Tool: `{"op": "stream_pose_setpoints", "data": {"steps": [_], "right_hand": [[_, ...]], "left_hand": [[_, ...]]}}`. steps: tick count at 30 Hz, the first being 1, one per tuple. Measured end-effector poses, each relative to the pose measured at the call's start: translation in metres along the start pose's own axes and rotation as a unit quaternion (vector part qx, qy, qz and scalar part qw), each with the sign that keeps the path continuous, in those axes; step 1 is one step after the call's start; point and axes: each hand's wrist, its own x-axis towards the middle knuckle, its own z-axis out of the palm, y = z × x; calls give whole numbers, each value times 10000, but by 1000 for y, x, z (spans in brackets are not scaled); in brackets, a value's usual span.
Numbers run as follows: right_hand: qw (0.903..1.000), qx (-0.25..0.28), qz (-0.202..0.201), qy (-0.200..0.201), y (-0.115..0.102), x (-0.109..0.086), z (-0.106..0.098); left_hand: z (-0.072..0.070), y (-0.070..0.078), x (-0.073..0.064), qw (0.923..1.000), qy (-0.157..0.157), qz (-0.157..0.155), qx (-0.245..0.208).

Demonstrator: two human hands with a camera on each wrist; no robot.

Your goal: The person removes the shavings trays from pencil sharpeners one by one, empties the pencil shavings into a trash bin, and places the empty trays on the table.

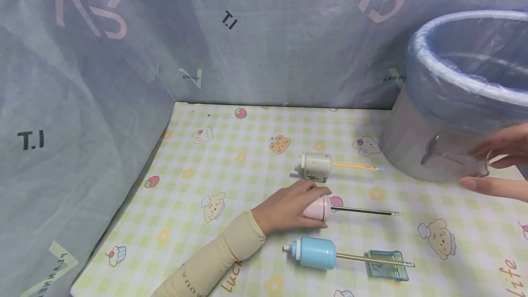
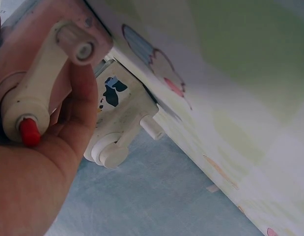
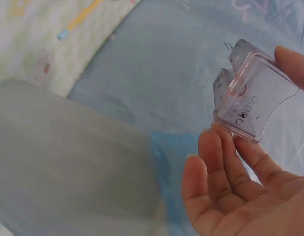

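Note:
My left hand [image 1: 290,205] grips a pink crank pencil sharpener [image 1: 316,208] lying on the tablecloth; a black pencil [image 1: 363,211] sticks out of it to the right. In the left wrist view its pale crank arm [image 2: 39,73] and red tip show beside the hand. At the far right, my right hand [image 1: 505,164] pinches a clear plastic shavings drawer [image 3: 252,98] between thumb and fingers, tilted in front of the bin's wall. No shavings can be made out in it.
A grey bin [image 1: 412,136] lined with a blue bag [image 1: 429,72] stands at the right. A cream sharpener [image 1: 316,164] with a yellow pencil lies behind the left hand, and a blue sharpener [image 1: 317,253] with a gold pencil in front. A green transparent drawer [image 1: 376,272] lies under that pencil.

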Motion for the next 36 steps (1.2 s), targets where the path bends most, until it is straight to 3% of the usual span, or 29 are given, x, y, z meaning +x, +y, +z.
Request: {"op": "stream_pose_setpoints", "data": {"steps": [4,9,15,21,36], "right_hand": [[9989,465,-95,7,-23,-11,12],[9975,645,-201,-227,-23,-17,23],[9969,155,26,-767,-15,-23,32],[9895,-122,456,-1367,-5,-23,41],[9802,-319,543,-1878,10,-24,62]], "left_hand": [[-1,0,0,10000,-15,8,-31],[-1,0,-1,10000,-33,5,-61],[-1,0,-1,10000,-1,27,-49],[-1,0,-1,10000,-27,3,-55],[-2,0,-1,10000,14,13,-24]]}}
